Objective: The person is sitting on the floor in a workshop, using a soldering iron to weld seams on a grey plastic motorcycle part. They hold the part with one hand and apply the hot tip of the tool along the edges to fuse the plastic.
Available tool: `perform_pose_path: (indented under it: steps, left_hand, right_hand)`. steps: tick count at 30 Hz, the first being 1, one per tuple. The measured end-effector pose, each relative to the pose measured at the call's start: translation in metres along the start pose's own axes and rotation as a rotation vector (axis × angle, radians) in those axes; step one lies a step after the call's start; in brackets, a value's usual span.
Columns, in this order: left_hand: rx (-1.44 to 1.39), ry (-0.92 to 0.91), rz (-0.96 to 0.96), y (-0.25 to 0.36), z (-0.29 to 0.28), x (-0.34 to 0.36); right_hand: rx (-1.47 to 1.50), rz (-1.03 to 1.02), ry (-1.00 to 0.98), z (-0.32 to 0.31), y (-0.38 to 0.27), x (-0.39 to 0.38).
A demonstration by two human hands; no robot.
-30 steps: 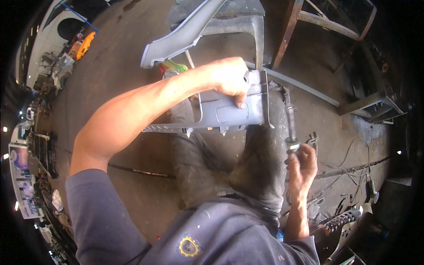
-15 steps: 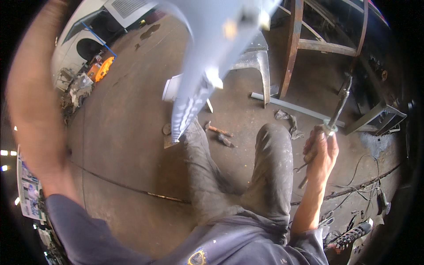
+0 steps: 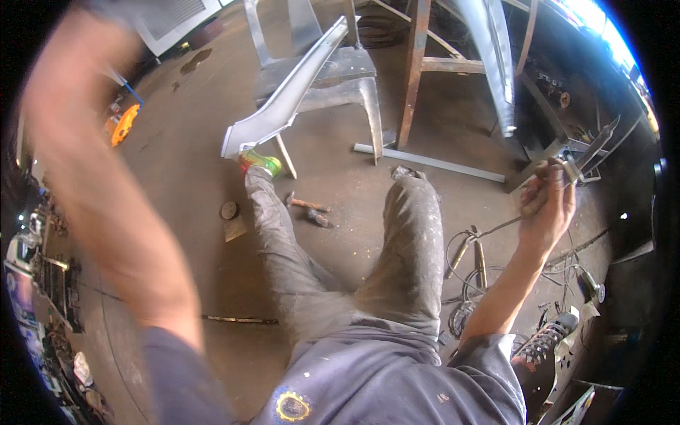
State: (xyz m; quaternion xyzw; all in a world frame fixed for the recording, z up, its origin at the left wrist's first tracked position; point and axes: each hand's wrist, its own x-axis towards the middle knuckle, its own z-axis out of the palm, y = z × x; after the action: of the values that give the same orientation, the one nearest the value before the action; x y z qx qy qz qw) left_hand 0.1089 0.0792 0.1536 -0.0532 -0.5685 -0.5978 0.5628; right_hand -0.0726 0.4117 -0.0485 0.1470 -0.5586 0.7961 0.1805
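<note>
Near: left arm [image 3: 138, 234] is raised along the left side toward the upper rim, blurred. Left hand isn't shown, so finger state can't be told, nor whether anything is gripped. Legs [image 3: 411, 241] are set wide apart.

Right hand [image 3: 549, 198]: fingers are wrapped round a rod-shaped tool [image 3: 592, 151], just behind its collar. Shaft is angled up and outward, well apart from the right leg, presumably so the tip is kept off body and clothing. A dark cord [image 3: 496, 228] is trailed from near the hand toward loops on the floor; slack looks to be left for arm movement.

Hammer [image 3: 312, 205] is laid on the floor between the shins, likely for easy pick-up. A round disc [image 3: 229, 210] is set outside the left shin.

First long grey panel [image 3: 290, 103] is propped slantwise across the chair [image 3: 356, 67], lower end overhanging the seat above a green-and-red shoe [image 3: 262, 163]; probably parked there to be kept off the floor. Contact with the shoe can't be told.

Beyond: pale bar [image 3: 432, 163] is laid flat by the chair leg. Second grey panel [image 3: 492, 64] is seen point-down in front of a rusty frame [image 3: 414, 78]. Its top is cut off, so whether it's leaned or held can't be told.
</note>
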Motion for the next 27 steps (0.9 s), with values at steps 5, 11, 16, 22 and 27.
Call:
perform_pose_path:
  steps: [5, 11, 16, 22, 27]
  left_hand:
    - [-0.892, 0.226, -0.729, -0.135, -0.068, -0.178]
    - [-0.796, 0.603, -0.951, -0.184, -0.037, -0.259]
    - [-0.706, 0.649, -1.127, -0.187, -0.038, -0.284]
    - [-0.645, 0.380, -1.134, -0.188, -0.074, -0.323]
    - [-0.812, -0.298, -1.124, -0.212, -0.167, -0.262]
  right_hand:
    - [0.105, 0.306, -0.226, 0.028, 0.022, -0.059]
    - [-0.083, 0.392, -0.223, 0.038, 0.071, -0.099]
    - [-0.355, 0.406, -0.432, 0.044, 0.077, -0.110]
    - [-0.579, 0.250, -0.579, 0.063, 0.078, -0.120]
    - [-0.502, 0.281, -0.582, 0.060, 0.083, -0.120]
